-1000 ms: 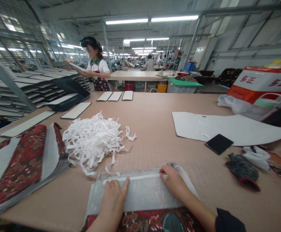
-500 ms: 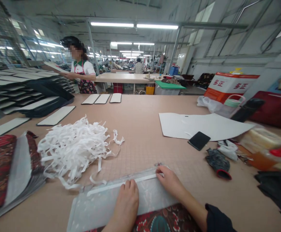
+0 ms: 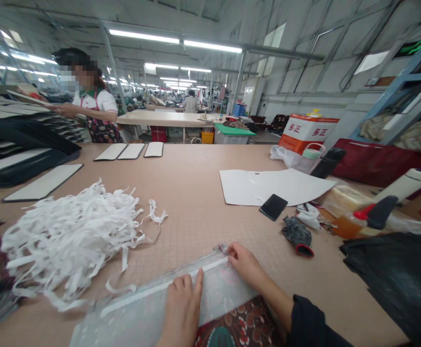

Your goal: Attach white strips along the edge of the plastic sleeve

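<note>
Cloth [image 3: 224, 294] lies on the table [image 3: 196, 185], pale backing up, dark floral pattern showing at its near side; fold or second layer, cannot tell. White strip [image 3: 134, 299] runs along the cloth's far margin. Left hand [image 3: 183, 301]: palm down over the cloth's middle, index finger extended onto the strip, other fingers bent, no grip seen. Right hand [image 3: 244, 262]: thumb and fingertips pinched together on the strip's end near the cloth's far right corner; whether the cloth edge is caught too is hidden. Step in hand, as judged: lining the strip up with the margin and pressing it flat. Next move, as judged, calls for light tension from the right hand with the left smoothing along the strip, held parallel to the margin; likely faults are drift askew or a crease in the backing. Supply: pile of loose strips [image 3: 76, 236] beyond the cloth to the left. Phone [image 3: 273, 207] and a dark crumpled bundle [image 3: 297, 236] sit beyond the cloth to the right, well apart.
</note>
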Available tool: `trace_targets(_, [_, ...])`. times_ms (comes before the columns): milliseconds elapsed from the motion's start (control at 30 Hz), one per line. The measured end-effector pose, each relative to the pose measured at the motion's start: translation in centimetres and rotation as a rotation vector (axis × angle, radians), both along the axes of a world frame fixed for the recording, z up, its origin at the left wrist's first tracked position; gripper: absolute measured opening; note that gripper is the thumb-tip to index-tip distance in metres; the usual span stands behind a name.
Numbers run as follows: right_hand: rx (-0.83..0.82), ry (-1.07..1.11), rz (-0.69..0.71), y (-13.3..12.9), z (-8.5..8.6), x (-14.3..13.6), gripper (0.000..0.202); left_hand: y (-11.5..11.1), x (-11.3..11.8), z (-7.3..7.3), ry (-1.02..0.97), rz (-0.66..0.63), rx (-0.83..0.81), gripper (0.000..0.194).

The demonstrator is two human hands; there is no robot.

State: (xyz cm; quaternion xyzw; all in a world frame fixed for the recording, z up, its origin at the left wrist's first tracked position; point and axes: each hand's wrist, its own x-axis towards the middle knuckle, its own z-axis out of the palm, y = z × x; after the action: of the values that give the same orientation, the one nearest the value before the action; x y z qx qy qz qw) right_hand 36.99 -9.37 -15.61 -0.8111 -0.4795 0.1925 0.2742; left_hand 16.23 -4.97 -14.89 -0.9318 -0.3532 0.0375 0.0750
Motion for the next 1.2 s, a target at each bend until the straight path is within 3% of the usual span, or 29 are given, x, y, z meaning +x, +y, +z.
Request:
trace_targets(200, [-0.078,-0.092,0.029,0.0,0.7,0.4,0.012,0.0,0.5,0.8,0.047,0.031,-0.02,0.049])
trace_targets(333, [-0.012,-0.408,0.034,-0.3,0.2,-1.5,0.017,-0.3,0.9,1.7,0.077,0.032,-0.039,0.048])
trace_targets(500, [0.216,-0.517,0.415,-1.4,-0.5,-6.0,0.026,-0.4,0.4,2.3,0.07,0.046,-0.067,0.046])
trace_targets(600, [0.261,-0.476,0.45,-2.6,-0.8,-5.2,0.032,0.5,-3.0,1.8,0.055,0.034,-0.072,0.046])
trace_targets(733, [0.255,-0.392,0.389,-3.9,-1.0,-1.3,0.034,2.4,-10.9,0.6,0.081,0.145,-0.026,0.053])
trace_targets(800, [0.213,-0.347,0.364,-4.0,-0.7,-0.1,0.032,3.2,-14.0,0.7,0.129,0.215,-0.046,0.058])
trace_targets(867, [0.142,-0.299,0.335,-3.7,-0.3,0.5,0.029,3.8,-15.1,1.6,0.174,0.267,-0.109,0.059])
trace_targets(967, [0.008,-0.254,0.262,-2.7,0.2,1.2,0.021,4.1,-13.3,3.8,0.206,0.262,-0.154,0.051])
trace_targets(1067, [-0.094,-0.258,0.224,-2.0,0.5,1.7,0.014,3.9,-8.6,5.7,0.144,0.144,-0.176,0.044])
trace_targets(1200, [-0.175,-0.271,0.247,-2.1,1.3,1.8,0.011,3.4,-1.2,5.9,-0.016,-0.078,-0.332,0.027])
